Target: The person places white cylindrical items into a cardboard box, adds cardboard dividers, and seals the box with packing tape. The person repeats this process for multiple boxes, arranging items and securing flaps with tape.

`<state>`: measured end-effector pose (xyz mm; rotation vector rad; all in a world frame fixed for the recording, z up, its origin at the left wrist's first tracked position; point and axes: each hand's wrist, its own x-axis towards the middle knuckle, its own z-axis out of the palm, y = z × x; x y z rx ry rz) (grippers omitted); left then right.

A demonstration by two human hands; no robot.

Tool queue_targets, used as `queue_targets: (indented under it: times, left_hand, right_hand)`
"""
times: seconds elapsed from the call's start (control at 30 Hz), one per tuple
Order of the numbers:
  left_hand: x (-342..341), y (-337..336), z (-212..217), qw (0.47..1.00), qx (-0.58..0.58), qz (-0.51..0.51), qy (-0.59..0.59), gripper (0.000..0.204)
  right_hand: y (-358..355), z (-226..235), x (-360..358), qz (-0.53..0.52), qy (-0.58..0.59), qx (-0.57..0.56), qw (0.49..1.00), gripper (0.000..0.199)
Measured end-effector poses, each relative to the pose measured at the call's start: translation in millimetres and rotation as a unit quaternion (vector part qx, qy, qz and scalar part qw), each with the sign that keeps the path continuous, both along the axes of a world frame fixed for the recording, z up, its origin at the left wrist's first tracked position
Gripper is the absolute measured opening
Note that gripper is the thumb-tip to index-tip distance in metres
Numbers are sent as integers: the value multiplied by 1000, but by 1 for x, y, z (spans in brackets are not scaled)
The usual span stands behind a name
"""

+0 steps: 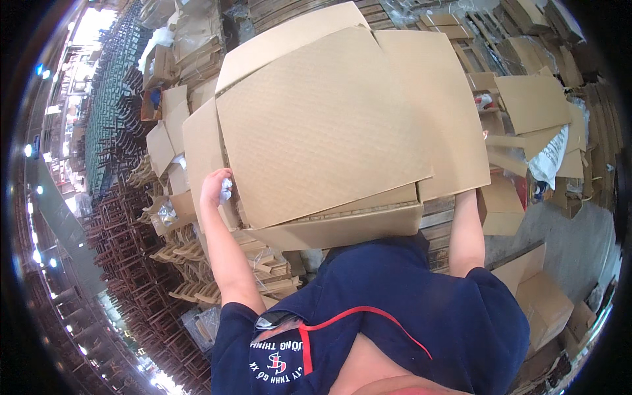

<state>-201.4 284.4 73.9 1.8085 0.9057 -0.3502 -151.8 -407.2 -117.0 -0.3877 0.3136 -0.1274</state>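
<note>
A large brown cardboard box [329,125] is in front of my body, its flaps spread outward and a ribbed cardboard sheet lying across its top. At the box's left side, my left hand [213,187] is closed around a crumpled, pale bit of plastic [226,190], against the left flap [205,155]. My right forearm [466,230] goes under the wide right flap [454,118]. That flap hides nearly all of my right hand; only what looks like a fingertip shows past its outer edge. What the right hand grips is out of sight.
Stacked dark chair-like frames [125,257] fill the left side. Pale curved wooden parts [191,253] lie below the box's left. Open cartons [533,108] and a white plastic bag [550,158] are at right, with another carton [540,303] on the grey floor [559,230]. Wooden pallets stand beyond.
</note>
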Motion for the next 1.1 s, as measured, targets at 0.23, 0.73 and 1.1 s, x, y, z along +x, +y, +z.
queue_targets:
  times: [0.23, 0.73, 1.1]
  left_hand:
    - [27, -33, -26, 971, 170, -136, -102, 30]
    - [16, -119, -19, 895, -368, -92, -237, 37]
    - [-1, -265, 71, 898, -178, -171, -365, 38]
  right_hand:
    - [13, 1, -15, 12, 37, -17, 999, 53]
    - [-1, -4, -108, 135, 379, -325, 856, 52]
    - [-1, 34, -232, 113, 420, -370, 821, 35]
